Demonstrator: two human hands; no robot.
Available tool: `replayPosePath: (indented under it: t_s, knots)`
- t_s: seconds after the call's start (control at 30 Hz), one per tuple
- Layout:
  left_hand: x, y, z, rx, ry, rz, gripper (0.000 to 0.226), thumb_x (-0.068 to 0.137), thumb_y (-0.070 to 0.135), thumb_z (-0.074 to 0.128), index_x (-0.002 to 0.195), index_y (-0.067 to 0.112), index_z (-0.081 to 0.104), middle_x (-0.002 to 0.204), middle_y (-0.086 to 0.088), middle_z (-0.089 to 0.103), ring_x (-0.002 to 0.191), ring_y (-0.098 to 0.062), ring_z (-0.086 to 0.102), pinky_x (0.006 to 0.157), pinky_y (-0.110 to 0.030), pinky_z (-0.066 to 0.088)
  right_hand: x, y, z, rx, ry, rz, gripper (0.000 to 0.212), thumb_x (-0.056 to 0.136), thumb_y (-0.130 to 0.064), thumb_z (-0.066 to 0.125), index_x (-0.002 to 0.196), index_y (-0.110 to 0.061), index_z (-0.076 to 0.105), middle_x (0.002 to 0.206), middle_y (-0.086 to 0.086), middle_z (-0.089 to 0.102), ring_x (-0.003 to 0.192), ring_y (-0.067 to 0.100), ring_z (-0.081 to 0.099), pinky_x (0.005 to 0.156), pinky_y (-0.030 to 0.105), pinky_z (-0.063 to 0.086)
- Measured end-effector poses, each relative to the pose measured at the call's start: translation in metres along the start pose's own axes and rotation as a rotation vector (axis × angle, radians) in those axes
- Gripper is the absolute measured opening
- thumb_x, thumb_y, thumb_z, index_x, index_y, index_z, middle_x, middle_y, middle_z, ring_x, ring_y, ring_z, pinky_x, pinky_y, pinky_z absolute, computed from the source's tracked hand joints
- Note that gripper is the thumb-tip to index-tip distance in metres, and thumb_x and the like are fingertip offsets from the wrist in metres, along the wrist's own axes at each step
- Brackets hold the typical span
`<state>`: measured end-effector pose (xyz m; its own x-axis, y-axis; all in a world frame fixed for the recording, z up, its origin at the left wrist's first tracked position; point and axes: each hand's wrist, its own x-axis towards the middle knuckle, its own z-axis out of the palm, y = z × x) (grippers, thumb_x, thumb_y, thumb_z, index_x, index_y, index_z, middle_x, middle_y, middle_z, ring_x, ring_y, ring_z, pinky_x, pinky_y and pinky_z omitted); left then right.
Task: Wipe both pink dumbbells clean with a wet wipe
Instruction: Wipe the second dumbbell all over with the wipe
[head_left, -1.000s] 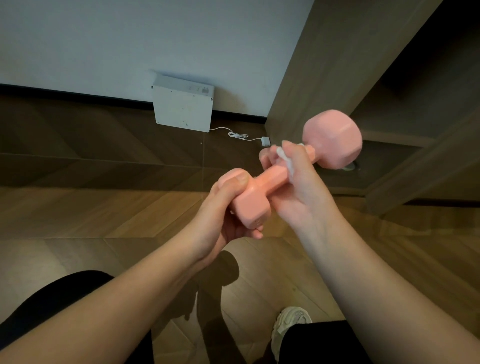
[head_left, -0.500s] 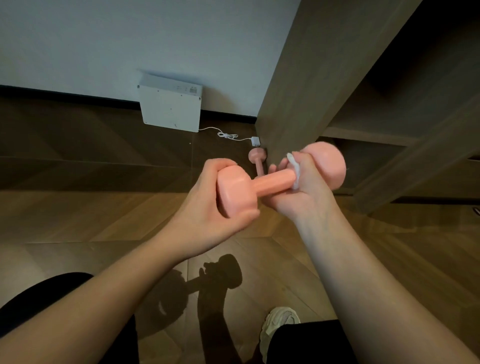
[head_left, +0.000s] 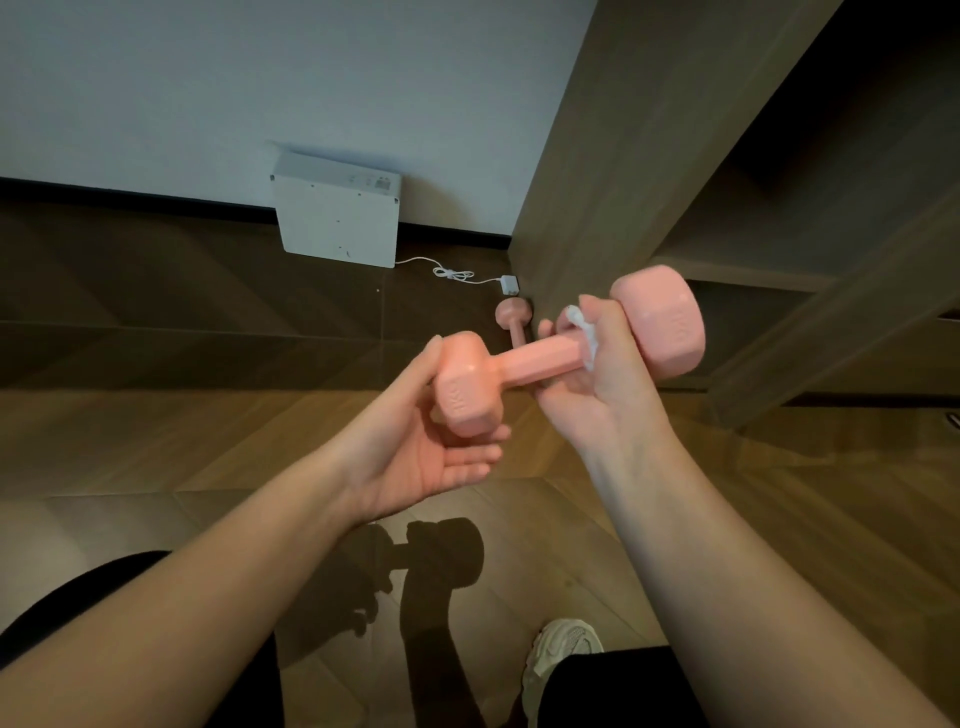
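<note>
Left hand, fingers flat, cradles a hexagonal head of the smooth pink dumbbell in mid-air; right hand curls round its handle over a crumpled white wipe. Second dumbbell on wooden floor.

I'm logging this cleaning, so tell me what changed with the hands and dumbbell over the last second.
The right hand slid the white wet wipe along the handle of the pink hexagonal dumbbell, from the middle to the far head. The left hand loosened its grip; its fingers uncurled and now cup the near head from below. The right hand stays wrapped round the handle.
</note>
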<state>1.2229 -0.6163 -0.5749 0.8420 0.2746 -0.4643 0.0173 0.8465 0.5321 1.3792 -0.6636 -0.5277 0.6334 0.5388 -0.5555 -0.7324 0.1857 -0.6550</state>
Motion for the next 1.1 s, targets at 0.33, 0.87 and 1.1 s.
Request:
replayPosePath:
  t_s: [0.33,0.87,1.1]
  knots:
    - [-0.005,-0.011,-0.011,1.174,0.066,0.888,0.089,0.069,0.044,0.079,0.137,0.049,0.02,0.133,0.021,0.041,0.113,-0.007,0.057,0.084,-0.021,0.053,0.007,-0.009,-0.004,0.051,0.109,0.134,0.014,0.077,-0.02,0.069,0.089,-0.015,0.063,0.058,0.001,0.064,0.073,0.017,0.063,0.087,0.04,0.052]
    - [-0.013,-0.004,-0.004,0.14,-0.075,0.106,0.073,0.074,0.075,0.05,0.131,0.029,0.049,0.109,-0.024,0.07,0.087,-0.035,0.072,0.062,-0.038,0.06,0.001,-0.002,-0.002,0.013,-0.003,0.041,0.044,0.068,-0.008,0.07,0.11,-0.014,0.061,0.078,0.007,0.066,0.081,0.019,0.064,0.093,0.051,0.047]
    - [-0.005,-0.006,-0.002,0.604,0.089,0.755,0.083,0.074,0.035,0.077,0.14,0.042,0.027,0.131,0.008,0.048,0.115,-0.013,0.059,0.086,-0.027,0.055,0.002,-0.017,-0.003,0.064,-0.097,0.14,0.008,0.08,-0.014,0.059,0.085,-0.014,0.053,0.056,0.003,0.057,0.073,0.015,0.055,0.088,0.037,0.048]
